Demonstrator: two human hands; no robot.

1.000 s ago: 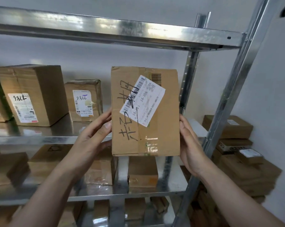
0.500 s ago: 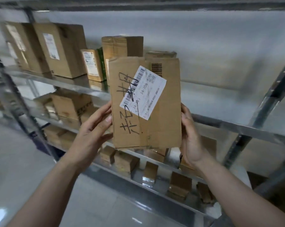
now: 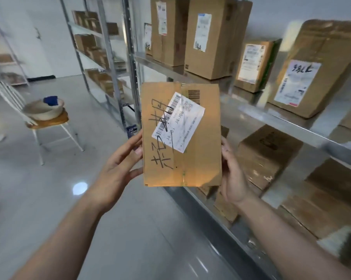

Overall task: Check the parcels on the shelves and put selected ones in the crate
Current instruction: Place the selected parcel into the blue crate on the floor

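Observation:
I hold a flat brown cardboard parcel (image 3: 199,158) upright in front of me, its face toward the camera. It carries black handwriting, a printed barcode and a slanted white shipping label. My left hand (image 3: 118,170) grips its left edge and my right hand (image 3: 232,174) grips its right edge. A small dark blue crate (image 3: 131,130) peeks out on the floor behind the parcel's left edge, mostly hidden.
Metal shelves (image 3: 271,116) run along the right, loaded with labelled cardboard boxes (image 3: 211,37). More shelving stands farther back on the left. A white chair (image 3: 47,122) with a wooden seat holds a woven basket (image 3: 43,109). The grey floor (image 3: 49,199) is glossy.
My view has swung left, away from the shelf face toward the open room. The parcel stays between both hands in the same grip. The chair and the blue crate have come into view.

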